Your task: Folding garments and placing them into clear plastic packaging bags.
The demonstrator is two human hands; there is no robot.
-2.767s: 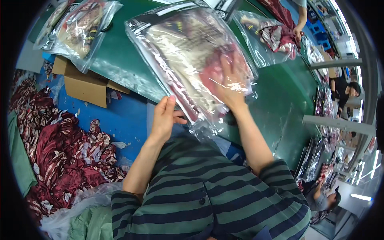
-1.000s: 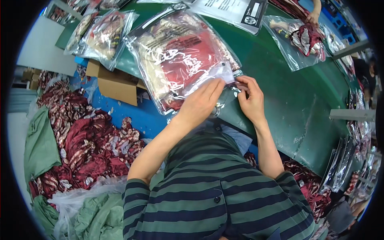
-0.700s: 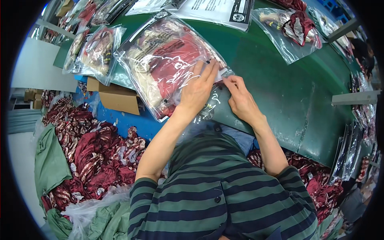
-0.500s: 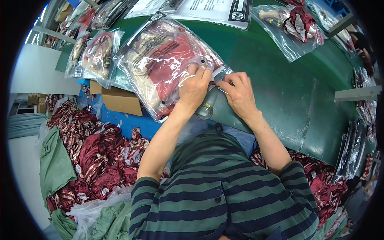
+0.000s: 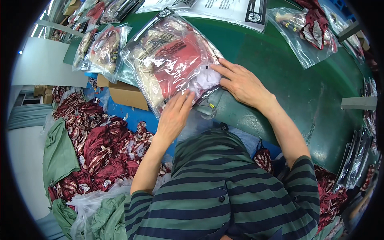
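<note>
A clear plastic bag (image 5: 170,60) packed with a folded red and cream garment lies on the green table (image 5: 280,92), its near end at the table's front edge. My left hand (image 5: 174,116) lies flat with fingers spread on the bag's near left corner. My right hand (image 5: 240,84) presses flat on the bag's near right corner, fingers pointing left. Neither hand grips anything.
More bagged garments (image 5: 102,50) lie at the far left, another bag (image 5: 308,30) at the far right, and a printed sheet (image 5: 228,10) behind. A cardboard box (image 5: 126,94) sits below the table's edge. Loose red patterned garments (image 5: 104,148) and green cloth (image 5: 60,154) pile at my left.
My left hand has slid down and left along the bag's near edge, and my right hand has gone from pinching the edge to pressing flat on the bag.
</note>
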